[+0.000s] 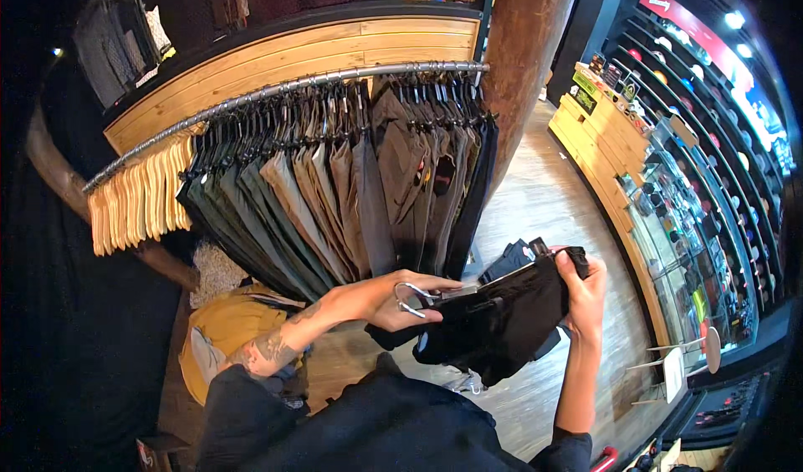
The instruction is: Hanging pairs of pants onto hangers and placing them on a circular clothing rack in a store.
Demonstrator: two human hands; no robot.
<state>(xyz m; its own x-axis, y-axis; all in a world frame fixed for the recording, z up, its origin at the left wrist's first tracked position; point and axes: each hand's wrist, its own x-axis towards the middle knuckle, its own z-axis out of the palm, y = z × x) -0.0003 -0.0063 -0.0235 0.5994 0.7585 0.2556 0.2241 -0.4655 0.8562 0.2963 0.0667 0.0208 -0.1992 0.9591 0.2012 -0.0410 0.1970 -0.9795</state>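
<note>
Black trousers [502, 321] hang between my hands in the head view. My right hand [580, 284] grips one upper corner, thumb on top, beside a black clip. My left hand [408, 302] is at the other end of the waist, holding a clip hanger [411, 301] whose metal hook curls up by the fingers. Whether the left fingers also pinch the cloth is hidden. Beyond my hands, a metal rail [301, 83] carries many trousers [313, 202] on clip hangers, green, tan, brown and dark. Bare wooden hangers [141, 196] fill the rail's left end.
A mustard garment pile [238, 328] lies at lower left, near another person's arm [56, 171]. A thick brown column [524, 39] stands at the rail's right end. To the right are a wooden counter [602, 146], a glass display case [684, 240] and cap shelves [709, 114].
</note>
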